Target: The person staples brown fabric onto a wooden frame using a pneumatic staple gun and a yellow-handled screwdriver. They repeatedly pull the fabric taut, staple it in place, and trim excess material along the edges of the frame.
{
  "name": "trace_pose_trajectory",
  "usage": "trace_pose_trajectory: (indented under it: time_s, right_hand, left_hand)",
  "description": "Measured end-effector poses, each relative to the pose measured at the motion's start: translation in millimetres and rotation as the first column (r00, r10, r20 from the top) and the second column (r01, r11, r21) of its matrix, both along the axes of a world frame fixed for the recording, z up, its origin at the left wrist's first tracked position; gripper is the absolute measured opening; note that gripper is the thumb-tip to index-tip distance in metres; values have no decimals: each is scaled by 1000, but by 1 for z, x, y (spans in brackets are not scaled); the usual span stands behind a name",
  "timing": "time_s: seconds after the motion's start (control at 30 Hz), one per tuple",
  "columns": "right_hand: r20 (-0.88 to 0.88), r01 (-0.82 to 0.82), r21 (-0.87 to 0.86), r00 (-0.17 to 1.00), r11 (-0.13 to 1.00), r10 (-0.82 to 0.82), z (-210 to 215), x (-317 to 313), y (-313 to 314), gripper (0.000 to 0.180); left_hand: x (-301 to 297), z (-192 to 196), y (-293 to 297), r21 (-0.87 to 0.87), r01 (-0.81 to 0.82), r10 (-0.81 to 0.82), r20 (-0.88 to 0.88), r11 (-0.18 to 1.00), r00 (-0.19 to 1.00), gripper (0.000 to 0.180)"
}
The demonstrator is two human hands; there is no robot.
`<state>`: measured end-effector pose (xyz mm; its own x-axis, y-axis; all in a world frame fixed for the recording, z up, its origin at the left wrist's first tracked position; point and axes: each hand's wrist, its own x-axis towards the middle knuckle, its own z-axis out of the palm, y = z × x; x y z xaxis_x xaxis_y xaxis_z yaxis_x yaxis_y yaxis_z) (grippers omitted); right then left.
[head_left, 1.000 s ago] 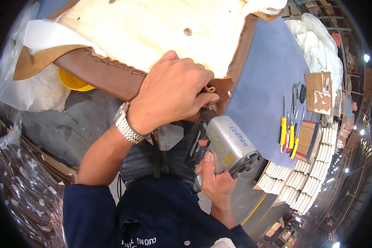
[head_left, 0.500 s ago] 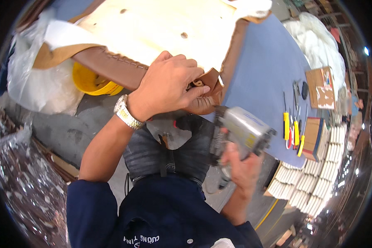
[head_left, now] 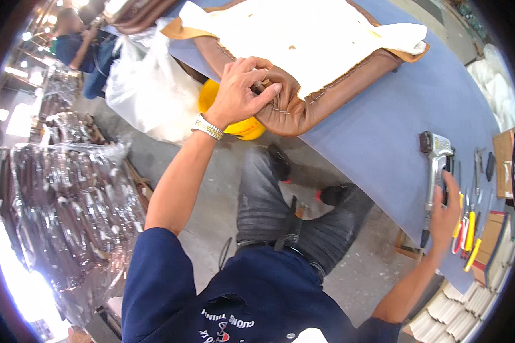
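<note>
A brown leather cover wraps the edge of a padded panel with a pale underside, and a row of staples runs along its fold. My left hand, a metal watch on its wrist, is curled over the gathered leather at the near corner, thumb lying along the fold. On the blue tabletop to the right lies a silver staple gun. Just beside its handle is my right hand, fingers stretched and slightly blurred; whether they still touch the tool is hard to see.
Pliers and yellow-handled screwdrivers lie right of the staple gun, near cardboard boxes. A yellow bucket and plastic wrapping are below the panel's left side. Plastic-wrapped goods stand at left; another person is far left.
My right hand has carried the staple gun rightward and set it on the table, loosening its fingers. My left hand stays at the leather corner, whose flap is now folded down. The view has shifted.
</note>
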<state>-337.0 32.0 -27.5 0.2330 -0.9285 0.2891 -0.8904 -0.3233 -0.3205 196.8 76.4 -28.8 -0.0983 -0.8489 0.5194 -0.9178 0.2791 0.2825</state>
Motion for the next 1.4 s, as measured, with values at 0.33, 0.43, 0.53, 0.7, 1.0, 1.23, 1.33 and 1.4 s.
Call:
trace_pose_trajectory:
  time_s: [0.33, 0.43, 0.53, 0.7, 1.0, 1.23, 1.33, 1.4]
  right_hand:
    - [-188, 306, -64, 931, 950, -313, -52, -151, 16, 41]
    - [-200, 370, -35, 908, 928, -369, -40, -150, 14, 42]
    - [-154, 227, -240, 951, 944, -268, -33, -159, 23, 43]
    - [627, 156, 66, 762, 985, -163, 31, -63, 82, 54]
    - [299, -521, 97, 828, 848, 474, 49, 149, 97, 59]
    - [-60, -527, 17, 848, 850, 527, 49, 197, 80, 56]
    - [-183, -520, 63, 833, 852, 522, 70, 210, 78, 55]
    - [-278, -536, 81, 797, 840, 536, 83, 216, 75, 55]
  left_hand:
    - [-61, 50, -13, 158, 179, -200, 132, 971, 971, 61]
    - [-58, 51, -7, 197, -3, -33, 177, 980, 984, 49]
    - [-48, 34, 11, 151, -83, 70, 85, 985, 994, 39]
    - [-57, 40, 16, 217, -201, 179, 119, 955, 977, 24]
    - [-39, 9, 9, 58, 35, -27, -128, 998, 991, 16]
    - [-43, -19, 11, -244, 18, -62, -175, 970, 983, 18]
    - [-39, -26, 9, -313, 20, -78, -173, 950, 982, 18]
    - [-35, -30, 9, -353, 24, -90, -172, 935, 981, 18]
